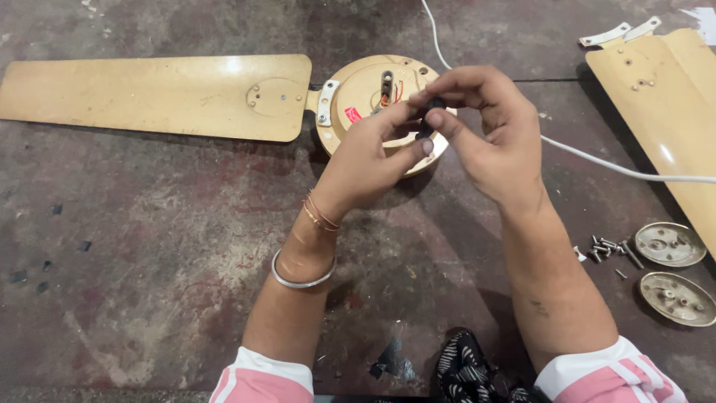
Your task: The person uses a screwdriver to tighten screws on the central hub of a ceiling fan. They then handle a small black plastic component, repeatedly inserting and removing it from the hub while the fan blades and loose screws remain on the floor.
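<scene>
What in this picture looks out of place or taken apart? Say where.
The ceiling fan motor lies on the floor with one blade attached; other blades lie detached at right, beside loose screws and two round plates.

**Worn concrete floor, stained and patchy**

The floor (149,246) fills the whole view: rough grey concrete with reddish-brown stains and paler scuffed patches. A thin dark seam (597,80) runs across it near the top. Small dark flecks (45,265) lie scattered at the left, and a black smear (391,362) marks the lower middle. Light is even and soft, brightest on the upper part; no walls, windows or furniture are visible.
</scene>
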